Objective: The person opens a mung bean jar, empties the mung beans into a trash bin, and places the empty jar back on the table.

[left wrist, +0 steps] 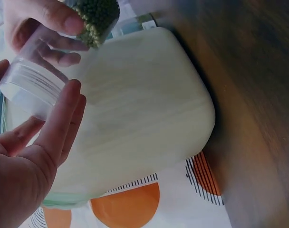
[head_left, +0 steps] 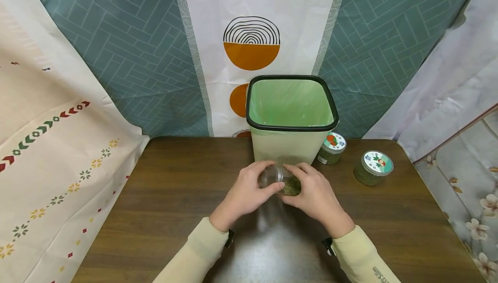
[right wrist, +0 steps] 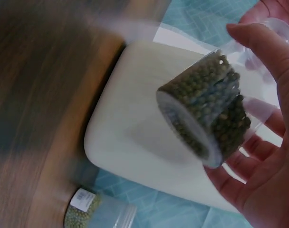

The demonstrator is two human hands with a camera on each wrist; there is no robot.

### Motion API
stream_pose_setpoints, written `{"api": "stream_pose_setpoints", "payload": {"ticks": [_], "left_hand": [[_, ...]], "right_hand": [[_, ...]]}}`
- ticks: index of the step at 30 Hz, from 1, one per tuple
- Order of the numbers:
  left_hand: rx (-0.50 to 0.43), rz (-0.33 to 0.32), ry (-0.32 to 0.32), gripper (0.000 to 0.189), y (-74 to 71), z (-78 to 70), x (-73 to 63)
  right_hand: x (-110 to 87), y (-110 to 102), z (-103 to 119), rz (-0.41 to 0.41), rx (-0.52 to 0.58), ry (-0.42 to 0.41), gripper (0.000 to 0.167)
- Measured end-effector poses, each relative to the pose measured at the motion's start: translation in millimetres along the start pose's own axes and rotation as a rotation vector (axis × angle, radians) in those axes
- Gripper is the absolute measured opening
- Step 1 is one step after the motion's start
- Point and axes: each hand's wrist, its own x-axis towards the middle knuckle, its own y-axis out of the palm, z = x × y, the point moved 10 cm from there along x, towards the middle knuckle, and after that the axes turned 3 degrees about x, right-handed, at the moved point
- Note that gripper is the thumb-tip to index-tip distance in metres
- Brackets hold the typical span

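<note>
In front of the bin (head_left: 272, 144), both hands hold a clear plastic jar of green mung beans (head_left: 292, 186) tipped on its side. My left hand (head_left: 245, 192) grips the clear, ridged end (left wrist: 35, 85) between thumb and fingers. The right hand (head_left: 317, 192) curls round the bean-filled part, thumb above and fingers beneath. Beans (right wrist: 206, 104) lie toward the jar's base in the right wrist view, and the part toward the left hand is see-through. Fingers cover some of the jar's middle.
The pale green bin has a black rim and stands at the table's back. Right of it are two lidded jars of green beans, one close beside the bin (head_left: 332, 144), the other jar (head_left: 373, 168) farther right. Patterned cloth (head_left: 148, 58) hangs behind the brown table (head_left: 186, 188).
</note>
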Motion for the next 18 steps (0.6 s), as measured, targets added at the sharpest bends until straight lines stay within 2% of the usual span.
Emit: {"api": "stream_pose_setpoints", "payload": {"ticks": [8,13,18], "left_hand": [[-0.109,-0.018,-0.005,0.053,-11.5,9.1,3.6],[-0.253,0.030,-0.014,0.053,-10.5,13.9,3.7],[-0.330,0.073,-0.020,0.055,-6.4,16.9,3.0]], "right_hand": [[-2.2,-3,-6,0.072,0.136,-0.006,0.075],[-5.4,-2,-11,0.117,0.152,0.015,0.076],[-6.0,-4,-11,0.097,0.158,0.013,0.075]]}}
